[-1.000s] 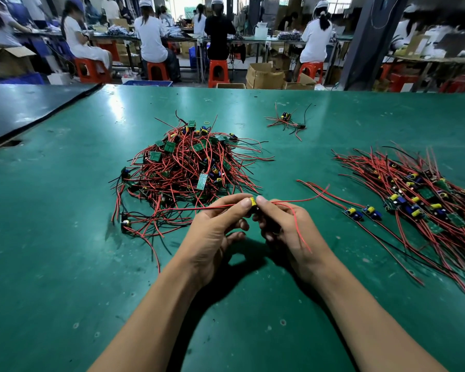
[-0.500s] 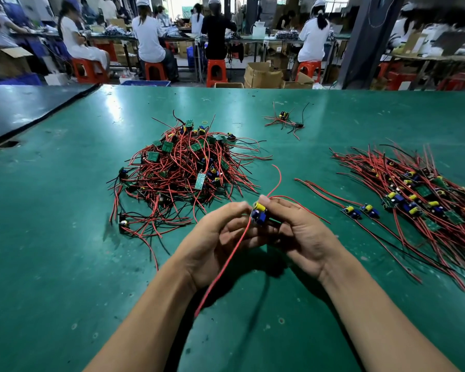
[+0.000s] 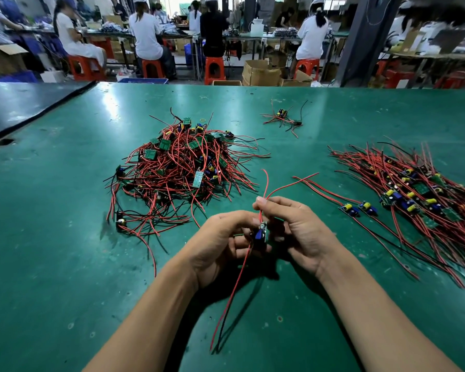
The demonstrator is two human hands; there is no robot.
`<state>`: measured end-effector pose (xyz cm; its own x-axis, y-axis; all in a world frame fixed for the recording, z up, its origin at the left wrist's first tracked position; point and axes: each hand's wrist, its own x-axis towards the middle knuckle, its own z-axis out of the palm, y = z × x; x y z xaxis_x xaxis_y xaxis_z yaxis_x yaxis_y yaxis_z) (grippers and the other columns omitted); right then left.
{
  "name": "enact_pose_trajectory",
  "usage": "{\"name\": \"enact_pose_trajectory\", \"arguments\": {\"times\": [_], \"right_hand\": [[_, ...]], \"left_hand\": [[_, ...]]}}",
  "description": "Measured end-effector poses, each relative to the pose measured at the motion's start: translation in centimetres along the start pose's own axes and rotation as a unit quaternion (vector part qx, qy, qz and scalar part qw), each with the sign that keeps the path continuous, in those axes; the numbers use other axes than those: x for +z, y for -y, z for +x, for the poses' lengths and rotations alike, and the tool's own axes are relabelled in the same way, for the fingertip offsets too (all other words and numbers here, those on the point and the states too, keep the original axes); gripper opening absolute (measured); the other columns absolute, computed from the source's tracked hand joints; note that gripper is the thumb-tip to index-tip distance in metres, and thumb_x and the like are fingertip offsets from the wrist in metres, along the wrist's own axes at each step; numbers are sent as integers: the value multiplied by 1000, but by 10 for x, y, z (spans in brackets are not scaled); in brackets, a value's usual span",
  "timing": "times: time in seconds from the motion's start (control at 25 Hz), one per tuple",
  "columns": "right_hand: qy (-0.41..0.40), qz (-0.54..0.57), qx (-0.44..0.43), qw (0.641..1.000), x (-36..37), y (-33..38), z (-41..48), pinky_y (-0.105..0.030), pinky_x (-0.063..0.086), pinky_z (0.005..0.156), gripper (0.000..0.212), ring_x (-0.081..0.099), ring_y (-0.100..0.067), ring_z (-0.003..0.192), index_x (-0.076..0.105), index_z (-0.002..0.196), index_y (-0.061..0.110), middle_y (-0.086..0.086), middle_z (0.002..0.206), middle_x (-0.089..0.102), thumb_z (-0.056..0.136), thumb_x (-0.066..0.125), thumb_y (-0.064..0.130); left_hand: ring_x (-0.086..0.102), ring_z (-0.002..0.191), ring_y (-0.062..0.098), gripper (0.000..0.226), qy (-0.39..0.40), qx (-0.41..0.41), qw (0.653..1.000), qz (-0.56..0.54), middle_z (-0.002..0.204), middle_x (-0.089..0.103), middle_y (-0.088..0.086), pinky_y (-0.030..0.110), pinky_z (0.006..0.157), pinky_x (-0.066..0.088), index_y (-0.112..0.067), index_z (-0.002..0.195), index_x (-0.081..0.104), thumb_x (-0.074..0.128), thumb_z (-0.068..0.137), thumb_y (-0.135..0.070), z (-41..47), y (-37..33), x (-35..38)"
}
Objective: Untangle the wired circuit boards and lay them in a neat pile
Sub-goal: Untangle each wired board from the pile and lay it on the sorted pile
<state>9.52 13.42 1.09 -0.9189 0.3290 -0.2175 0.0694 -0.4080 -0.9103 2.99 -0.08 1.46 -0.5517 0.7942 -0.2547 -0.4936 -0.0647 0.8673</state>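
Holding one wired circuit board [image 3: 260,234] at centre frame, the left hand [image 3: 218,245] grips its body while the right hand [image 3: 301,232] pinches its red leads [image 3: 265,183]. The leads dangling low could catch and jerk it loose, or it could land crooked on the sorted pile [image 3: 414,194] at right, well clear of the tangled heap [image 3: 183,170] at upper left.

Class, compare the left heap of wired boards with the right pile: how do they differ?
The left heap is a tangled mound, wires pointing every way; the right pile lies flatter, wires roughly parallel. Boards sit scattered through the left heap but cluster in a band across the right pile. Both hold red and black wires.
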Motion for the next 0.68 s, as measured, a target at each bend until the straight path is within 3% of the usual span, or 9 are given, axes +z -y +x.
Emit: {"name": "enact_pose_trajectory", "arguments": {"times": [0.08, 0.2, 0.28, 0.4, 0.52, 0.68], "right_hand": [[11, -15, 13, 1000, -1, -1, 1, -28, 30, 59, 28, 39, -20, 71, 71, 82, 16, -16, 86, 45, 63, 84, 32], [20, -4, 22, 1000, -2, 0, 1, -18, 37, 42, 21, 47, -12, 49, 66, 81, 14, -5, 68, 54, 72, 80, 27], [12, 0, 28, 1000, -2, 0, 0, -18, 38, 39, 16, 44, -9, 43, 65, 78, 14, -1, 64, 56, 76, 77, 25], [-30, 10, 19, 999, -1, -1, 7, -20, 28, 44, 13, 29, -6, 42, 66, 73, 12, -1, 62, 44, 77, 76, 21], [-88, 77, -20, 993, -7, 2, 14, -15, 20, 36, 13, 23, -3, 38, 62, 76, 5, 2, 56, 28, 79, 71, 14], [-154, 157, -50, 974, -18, 5, 19, -14, 21, 35, 14, 25, -3, 34, 58, 78, 7, 8, 47, 42, 91, 66, 9]], "left_hand": [[67, 60, 23, 13, -4, 5, 1000, 2, 79, 66, 11, 26, 54, 57, -12, 84, 73, 75, 71, -13, 0, 1, 1], [68, 59, 21, 5, -25, 26, 999, 9, 76, 70, 11, 25, 54, 56, -10, 84, 71, 69, 82, -13, 0, 4, 3], [67, 56, 20, 11, -57, 49, 997, 35, 70, 69, 10, 24, 51, 55, -10, 78, 74, 67, 86, -8, 0, 5, 4], [64, 51, 19, 19, -84, 80, 990, 78, 63, 65, 9, 22, 48, 52, -9, 70, 74, 65, 86, -3, 2, 6, 5], [61, 50, 19, 17, -75, 75, 988, 110, 61, 62, 10, 21, 47, 49, -8, 69, 73, 68, 84, -3, 0, 6, 6], [61, 51, 19, 13, -72, 65, 990, 102, 62, 63, 11, 21, 49, 50, -4, 72, 72, 68, 84, -3, -3, 6, 7]]}}
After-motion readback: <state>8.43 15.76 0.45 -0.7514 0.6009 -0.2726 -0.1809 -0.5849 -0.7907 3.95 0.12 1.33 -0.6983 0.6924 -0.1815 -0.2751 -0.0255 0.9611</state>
